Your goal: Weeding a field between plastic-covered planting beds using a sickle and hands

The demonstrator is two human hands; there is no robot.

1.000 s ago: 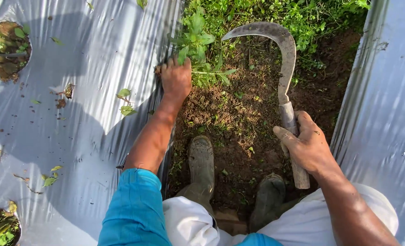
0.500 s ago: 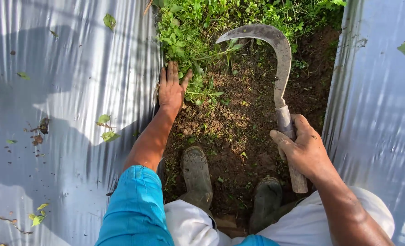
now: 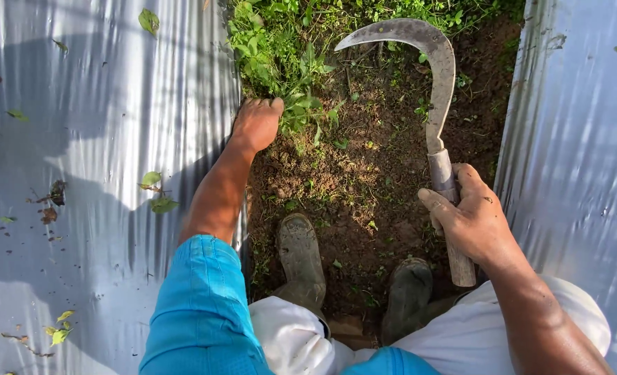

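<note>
My left hand [image 3: 256, 123] is closed around a clump of green weeds [image 3: 281, 66] at the left edge of the soil furrow [image 3: 364, 194], right beside the silver plastic mulch. My right hand [image 3: 469, 219] grips the wooden handle of a sickle [image 3: 439, 104]. Its curved, rusty blade arcs up and to the left over the weeds, with the tip held above the ground. My two muddy boots [image 3: 300, 253] stand in the furrow below my hands.
Silver plastic mulch sheets [image 3: 79, 139] cover the raised beds on both sides, the right-hand sheet [image 3: 579, 153] included. Scattered leaves lie on the left sheet. More weeds grow at the far end of the furrow.
My left hand has reached forward along the mulch edge and closed on a weed clump. The sickle stays raised in my right hand. The view has shifted ahead along the furrow.
</note>
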